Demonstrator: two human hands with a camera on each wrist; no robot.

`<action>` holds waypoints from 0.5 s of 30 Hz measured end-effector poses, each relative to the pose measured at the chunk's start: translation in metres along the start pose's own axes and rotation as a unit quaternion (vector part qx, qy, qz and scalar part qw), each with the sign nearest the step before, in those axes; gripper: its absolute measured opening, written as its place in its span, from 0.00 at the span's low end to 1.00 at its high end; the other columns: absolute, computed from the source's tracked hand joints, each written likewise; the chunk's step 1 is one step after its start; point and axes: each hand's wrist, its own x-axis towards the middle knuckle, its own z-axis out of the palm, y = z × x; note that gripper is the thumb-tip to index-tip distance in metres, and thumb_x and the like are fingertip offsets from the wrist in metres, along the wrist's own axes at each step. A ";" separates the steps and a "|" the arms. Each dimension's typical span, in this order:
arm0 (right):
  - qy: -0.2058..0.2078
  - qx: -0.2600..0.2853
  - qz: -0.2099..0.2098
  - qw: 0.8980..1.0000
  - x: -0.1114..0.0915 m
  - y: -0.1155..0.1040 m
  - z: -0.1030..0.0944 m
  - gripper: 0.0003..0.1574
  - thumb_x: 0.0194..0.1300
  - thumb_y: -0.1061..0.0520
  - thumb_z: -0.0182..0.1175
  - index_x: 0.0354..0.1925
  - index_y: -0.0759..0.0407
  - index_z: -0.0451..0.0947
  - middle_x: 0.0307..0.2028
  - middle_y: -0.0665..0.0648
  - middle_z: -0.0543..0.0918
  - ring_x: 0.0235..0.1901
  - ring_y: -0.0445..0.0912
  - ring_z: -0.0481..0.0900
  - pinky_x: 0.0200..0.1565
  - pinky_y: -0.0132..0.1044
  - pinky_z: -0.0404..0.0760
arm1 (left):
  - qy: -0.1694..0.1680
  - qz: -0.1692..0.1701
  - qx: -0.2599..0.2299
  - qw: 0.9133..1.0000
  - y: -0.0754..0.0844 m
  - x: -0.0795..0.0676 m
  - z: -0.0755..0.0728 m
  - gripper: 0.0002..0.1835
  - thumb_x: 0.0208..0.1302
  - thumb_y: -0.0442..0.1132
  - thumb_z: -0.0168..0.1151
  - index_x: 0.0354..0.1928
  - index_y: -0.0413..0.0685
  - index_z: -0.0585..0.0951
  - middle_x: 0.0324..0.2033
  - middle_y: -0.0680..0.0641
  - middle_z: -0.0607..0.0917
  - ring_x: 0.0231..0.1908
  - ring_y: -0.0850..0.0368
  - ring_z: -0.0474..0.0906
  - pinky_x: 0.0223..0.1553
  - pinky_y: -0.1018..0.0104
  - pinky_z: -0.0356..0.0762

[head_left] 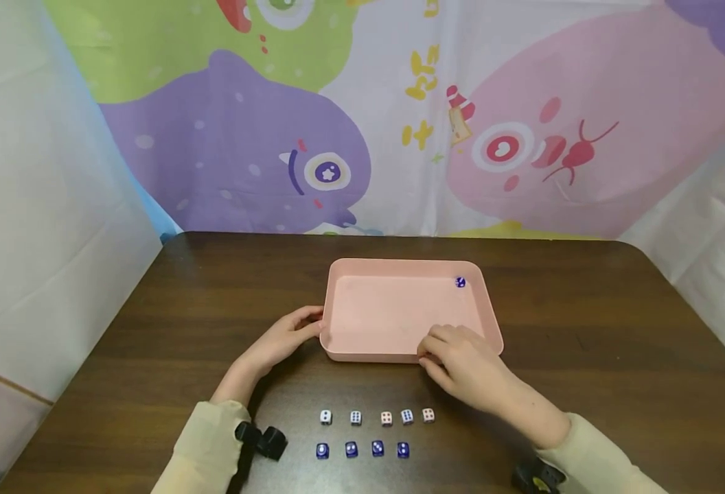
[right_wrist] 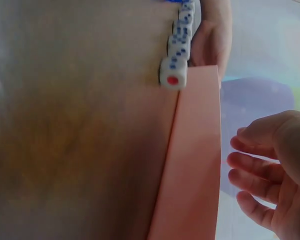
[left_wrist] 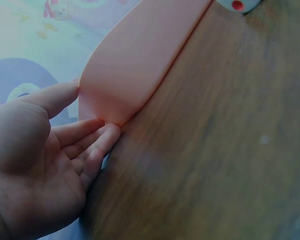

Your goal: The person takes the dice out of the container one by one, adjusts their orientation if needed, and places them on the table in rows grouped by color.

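Observation:
A shallow pink tray (head_left: 393,309) lies on the table, with one blue die (head_left: 460,282) inside near its far right corner. My left hand (head_left: 290,338) touches the tray's left end; in the left wrist view the thumb meets the upper edge and fairly straight fingers (left_wrist: 97,142) rest against the lower corner. Over the tray's near rim hovers my right hand (head_left: 461,363). Its loosely bent fingers (right_wrist: 252,167) stand apart from the tray wall in the right wrist view, and nothing shows in them. Closer to me are a row of white dice (head_left: 355,418) and a row of blue dice (head_left: 351,449).
The dark wooden table (head_left: 585,329) extends to both sides of the tray. Behind it hangs a curtain (head_left: 399,137) with cartoon figures. Pale cloth (head_left: 60,206) hangs at the left side and also at the right.

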 end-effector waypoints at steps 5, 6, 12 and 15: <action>-0.015 -0.015 0.015 1.000 0.005 0.009 -0.001 0.03 0.53 0.57 0.62 0.29 0.52 0.76 0.28 0.46 0.76 0.27 0.42 0.74 0.33 0.36 0.71 | 0.000 0.001 -0.006 1.000 0.002 -0.001 0.000 0.24 0.66 0.44 0.51 0.61 0.40 0.67 0.55 0.40 0.74 0.55 0.47 0.68 0.58 0.51 0.62; -0.019 -0.019 0.018 0.999 0.005 0.011 0.000 0.03 0.53 0.57 0.62 0.29 0.52 0.77 0.28 0.46 0.76 0.28 0.43 0.74 0.34 0.37 0.71 | 0.000 0.001 -0.007 1.000 0.003 -0.001 0.000 0.24 0.66 0.44 0.51 0.61 0.40 0.67 0.55 0.40 0.74 0.56 0.47 0.68 0.58 0.51 0.62; -0.035 -0.028 0.029 0.999 0.005 0.020 0.003 0.04 0.53 0.57 0.63 0.29 0.54 0.76 0.28 0.48 0.76 0.29 0.45 0.75 0.34 0.39 0.70 | -0.002 -0.001 -0.010 1.000 0.002 -0.001 0.000 0.24 0.67 0.43 0.51 0.61 0.39 0.66 0.55 0.39 0.73 0.56 0.46 0.68 0.58 0.51 0.62; -0.035 -0.029 0.035 0.998 0.005 0.024 0.005 0.04 0.54 0.57 0.63 0.30 0.54 0.76 0.29 0.49 0.76 0.30 0.46 0.75 0.36 0.40 0.70 | -0.002 0.000 -0.009 1.000 0.002 -0.001 0.000 0.24 0.67 0.43 0.51 0.61 0.39 0.66 0.55 0.39 0.73 0.56 0.46 0.68 0.58 0.50 0.62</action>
